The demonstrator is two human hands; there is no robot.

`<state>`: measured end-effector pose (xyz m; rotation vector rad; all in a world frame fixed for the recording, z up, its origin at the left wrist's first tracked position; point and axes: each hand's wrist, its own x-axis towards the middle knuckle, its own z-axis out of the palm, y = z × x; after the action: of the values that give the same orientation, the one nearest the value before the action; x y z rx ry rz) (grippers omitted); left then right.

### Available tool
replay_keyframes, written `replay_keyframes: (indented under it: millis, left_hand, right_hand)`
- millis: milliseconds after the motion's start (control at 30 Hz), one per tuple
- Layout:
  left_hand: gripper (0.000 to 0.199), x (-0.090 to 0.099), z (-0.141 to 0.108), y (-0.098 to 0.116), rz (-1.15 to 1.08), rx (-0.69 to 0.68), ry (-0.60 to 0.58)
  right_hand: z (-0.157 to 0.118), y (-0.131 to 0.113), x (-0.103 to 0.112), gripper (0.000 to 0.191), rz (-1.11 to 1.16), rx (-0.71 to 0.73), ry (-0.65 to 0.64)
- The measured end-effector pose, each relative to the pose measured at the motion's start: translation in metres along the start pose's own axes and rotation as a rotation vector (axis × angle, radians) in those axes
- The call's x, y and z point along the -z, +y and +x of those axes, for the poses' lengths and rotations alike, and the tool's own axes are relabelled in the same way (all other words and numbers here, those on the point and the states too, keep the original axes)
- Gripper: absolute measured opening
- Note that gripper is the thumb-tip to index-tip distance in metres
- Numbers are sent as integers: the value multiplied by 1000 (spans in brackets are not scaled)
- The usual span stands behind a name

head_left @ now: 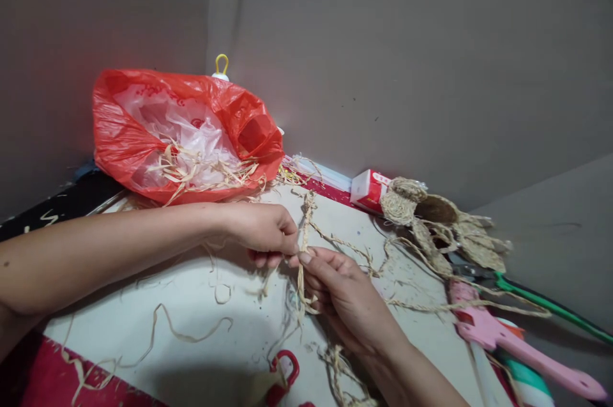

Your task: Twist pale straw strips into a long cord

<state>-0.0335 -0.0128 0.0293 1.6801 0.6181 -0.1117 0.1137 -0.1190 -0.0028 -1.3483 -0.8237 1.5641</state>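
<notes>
A short braid of dry straw strands (307, 223) stands roughly upright between my hands, its loose ends hanging below. My left hand (268, 231) comes in from the left with fingers closed, pinching at the braid's side; the exact strand is hidden. Thumb and fingers of my right hand (342, 285) grip the lower part of the braid. From near the braid, a thin twisted straw cord (345, 243) runs off to the right across the white board (191, 356). Loose strands (179, 330) lie on the board below my left forearm.
Behind my left arm sits a red plastic bag (119, 158) holding straw. Red scissor handles (290, 365) and more braid (340, 375) lie near the front. At right are woven straw pieces (402, 202), a red-white box (366, 190), a green-handled tool (550, 308) and a pink glue gun (522, 343).
</notes>
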Motion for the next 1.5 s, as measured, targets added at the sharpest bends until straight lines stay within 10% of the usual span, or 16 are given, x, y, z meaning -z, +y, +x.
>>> replay_keyframes:
  millis: [400,633,833,1200,1500]
  left_hand:
    - [21,46,-8,1,379,-26,-109]
    - [10,28,-8,9,671,-97,682]
    - [34,-21,10,-7,-76,-30,130]
    - [28,-13,14,-16,-16,-192,160]
    - [20,-2,13,-22,-367,-63,-178]
  right_hand:
    - [2,-1,5,31,-71,-4,-26]
    - [2,-2,5,33,-77,-5,-33]
    - [2,-2,5,30,-76,24,-47]
    - [1,-5,8,33,-155,5,-113]
    - [4,-1,16,33,-376,58,-129]
